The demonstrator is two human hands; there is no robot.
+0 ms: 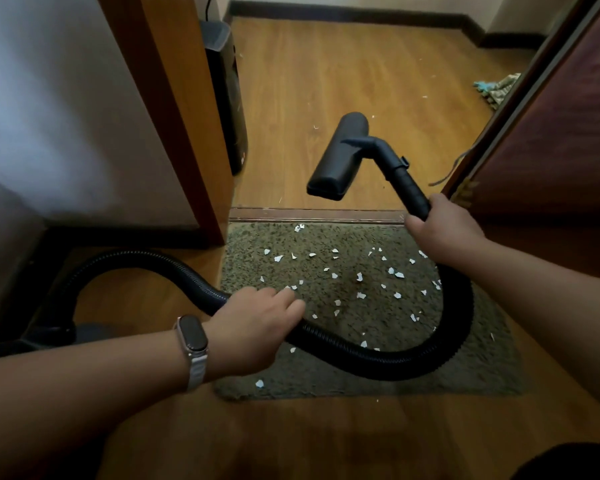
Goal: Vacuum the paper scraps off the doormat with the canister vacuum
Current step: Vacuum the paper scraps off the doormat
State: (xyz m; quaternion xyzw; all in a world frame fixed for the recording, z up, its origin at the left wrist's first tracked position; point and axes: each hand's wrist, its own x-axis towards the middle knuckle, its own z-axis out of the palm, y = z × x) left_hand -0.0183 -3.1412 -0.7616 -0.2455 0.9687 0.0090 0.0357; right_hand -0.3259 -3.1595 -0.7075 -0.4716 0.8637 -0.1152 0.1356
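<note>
the floor point(343, 81) is wood, and i see an olive mat point(482, 368) lying just before the doorway threshold. a black ribbed hose point(378, 362) loops across the mat from the canister point(49, 336) at my lower left. the floor head point(340, 157) hangs above the floor past the threshold, off the mat. my right hand point(442, 226) is wrapped round the wand; my left hand point(257, 322) is closed over the hose. white scraps point(361, 295) dot the mat.

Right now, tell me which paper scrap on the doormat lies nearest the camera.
The lone scrap by the doormat's near-left edge, beside the left forearm; the rest lie farther up.
</note>
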